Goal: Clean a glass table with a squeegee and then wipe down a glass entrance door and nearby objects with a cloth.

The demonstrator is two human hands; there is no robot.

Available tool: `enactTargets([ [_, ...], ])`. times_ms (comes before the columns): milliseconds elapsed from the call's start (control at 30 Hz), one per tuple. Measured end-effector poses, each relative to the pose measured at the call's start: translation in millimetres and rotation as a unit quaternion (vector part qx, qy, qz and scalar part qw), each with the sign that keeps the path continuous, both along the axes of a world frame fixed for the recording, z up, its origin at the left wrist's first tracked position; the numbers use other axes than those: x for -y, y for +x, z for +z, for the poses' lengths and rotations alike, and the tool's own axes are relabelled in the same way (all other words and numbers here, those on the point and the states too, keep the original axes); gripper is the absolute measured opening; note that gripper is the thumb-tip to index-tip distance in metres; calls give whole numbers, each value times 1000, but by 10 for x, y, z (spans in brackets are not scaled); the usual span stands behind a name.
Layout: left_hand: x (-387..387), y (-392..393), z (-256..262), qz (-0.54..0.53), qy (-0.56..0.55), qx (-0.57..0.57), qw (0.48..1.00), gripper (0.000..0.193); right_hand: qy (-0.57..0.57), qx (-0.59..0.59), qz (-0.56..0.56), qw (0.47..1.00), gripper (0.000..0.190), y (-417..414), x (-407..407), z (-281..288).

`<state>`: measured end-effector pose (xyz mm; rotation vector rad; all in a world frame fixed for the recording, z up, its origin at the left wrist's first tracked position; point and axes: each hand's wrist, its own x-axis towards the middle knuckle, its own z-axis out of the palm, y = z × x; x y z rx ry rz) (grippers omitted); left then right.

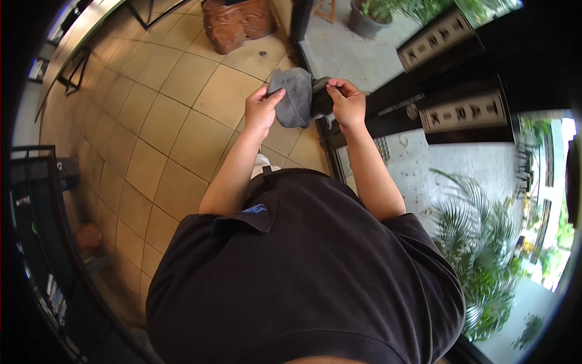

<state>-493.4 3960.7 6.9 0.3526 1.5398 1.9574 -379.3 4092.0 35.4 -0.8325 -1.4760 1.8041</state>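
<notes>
A grey cloth (293, 98) hangs in front of me, bunched and partly folded. My left hand (265, 107) pinches its left edge between thumb and fingers. At the right, my right hand (348, 102) grips a darker grey part of the fabric between thumb and fingertips. Both hands are held out over the tiled floor (182, 118), beside a dark-framed glass door. Whether the lighter and darker parts are one cloth or two, I cannot tell.
Door handles with pull signs (464, 111) stand at the right. A carved brown pot (238, 22) sits on the floor ahead. Dark shelving (36, 204) is at the far left. Beyond the glass are a palm (482, 236) and a potted plant (368, 20).
</notes>
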Motion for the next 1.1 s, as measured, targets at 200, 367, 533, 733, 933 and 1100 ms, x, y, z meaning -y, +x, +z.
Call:
enactTargets([
  [200, 445, -980, -49, 148, 88, 22, 985, 11, -54, -95, 34, 993, 13, -996, -133, 28],
  [367, 818, -1914, 9, 230, 161, 102, 954, 14, -108, -87, 18, 990, 14, -1771, -315, -38],
  [533, 1050, -2599, 20, 290, 124, 114, 942, 16, -129, -86, 29, 987, 17, -2407, -426, -124],
  [733, 843, -3156, -147, 225, 152, 162, 949, 17, -132, -68, 28, 989, 17, -2992, -746, -385],
  [933, 81, -3734, -107, 113, 113, 204, 966, 22, -193, -29, 17, 981, 18, -3468, -1305, -304],
  [1100, -977, -4023, 84, 28, 112, 191, 975, 32, -228, -45, 83, 969, 30, -3948, -1755, -439],
])
